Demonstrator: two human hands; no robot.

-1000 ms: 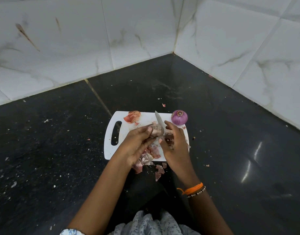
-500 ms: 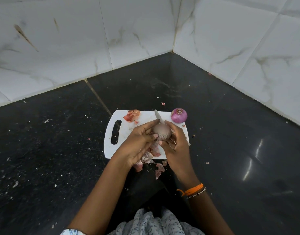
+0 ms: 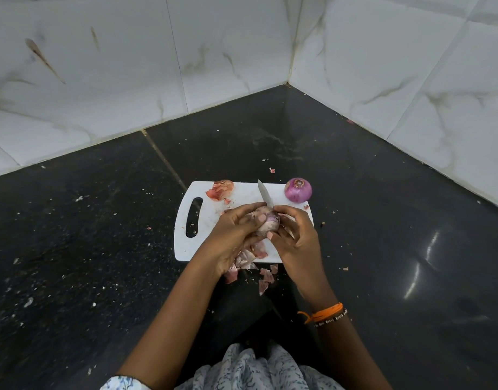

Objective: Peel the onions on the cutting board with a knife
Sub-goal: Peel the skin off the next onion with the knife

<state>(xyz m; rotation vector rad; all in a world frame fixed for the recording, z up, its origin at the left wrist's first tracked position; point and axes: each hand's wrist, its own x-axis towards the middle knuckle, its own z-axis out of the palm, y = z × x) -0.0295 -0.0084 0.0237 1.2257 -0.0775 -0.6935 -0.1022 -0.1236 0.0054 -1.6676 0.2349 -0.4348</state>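
A pale, partly skinned onion [image 3: 266, 225] sits between both hands above the white cutting board [image 3: 243, 194]. My left hand [image 3: 232, 235] grips it from the left, fingers curled over its top. My right hand [image 3: 298, 240] holds the knife [image 3: 263, 192]; its handle is hidden in the palm and the blade points away past the onion. The right thumb rests against the onion's near side. A purple onion with its skin off [image 3: 298, 190] stands at the board's far right corner.
Reddish onion skins [image 3: 220, 190] lie at the board's far edge. More skins [image 3: 250, 257] are piled at its near edge and spill onto the dark stone floor [image 3: 266, 280]. White tiled walls meet in a corner behind the board.
The onion has been turned in my hands and now shows more, with a purple patch on top. My left fingers shifted around it. The knife blade still points away.
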